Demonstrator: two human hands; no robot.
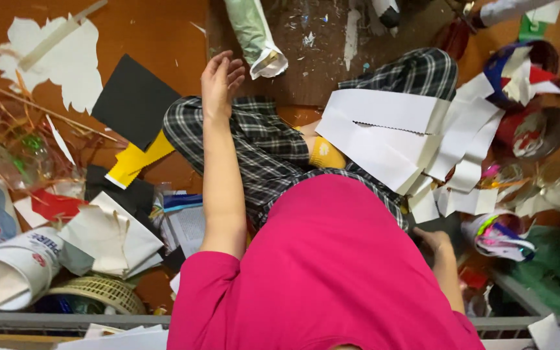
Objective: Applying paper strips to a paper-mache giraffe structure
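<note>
My left hand (220,79) hangs open and empty above my left knee, the green roll (254,35) just beyond it. My right hand (437,244) (grip unclear) rests near right beside white paper (384,133); reaching for the roll requires extending farther.

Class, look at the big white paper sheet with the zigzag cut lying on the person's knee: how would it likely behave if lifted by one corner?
The white paper sheet looks thin and already drapes over the checked trouser leg, so it would probably flop. Its zigzag cut suggests it could tear further. It likely weighs little.
</note>
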